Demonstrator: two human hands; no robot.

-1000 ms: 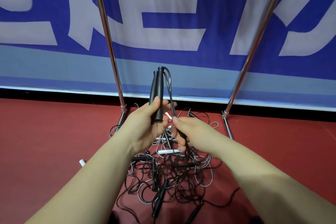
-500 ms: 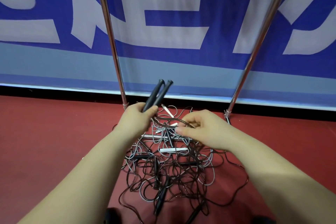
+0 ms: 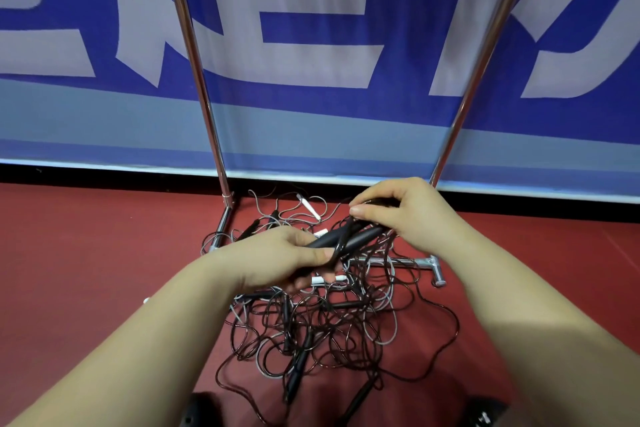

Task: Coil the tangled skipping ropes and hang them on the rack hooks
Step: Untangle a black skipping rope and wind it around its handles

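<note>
A tangled heap of skipping ropes (image 3: 332, 326), dark and pale cords with black and white handles, lies on the red floor between the rack's legs. My left hand (image 3: 277, 255) grips a pair of black handles (image 3: 341, 239), which lie nearly level and point right. My right hand (image 3: 398, 211) pinches the dark cord at the far end of those handles, fingers curled over it. The rack (image 3: 194, 55) shows only its two chrome uprights and base bars; its hooks are out of view above.
A blue and white banner wall (image 3: 311, 45) stands right behind the rack. A chrome base foot (image 3: 434, 267) juts out to the right of the heap. Loose cord loops trail toward me and to the right. Dark shoe tips (image 3: 194, 412) sit at the bottom edge.
My left hand has lowered and tipped the black handles from upright to nearly level. My right hand has moved up and right to the handles' far end, taking the cord there.
</note>
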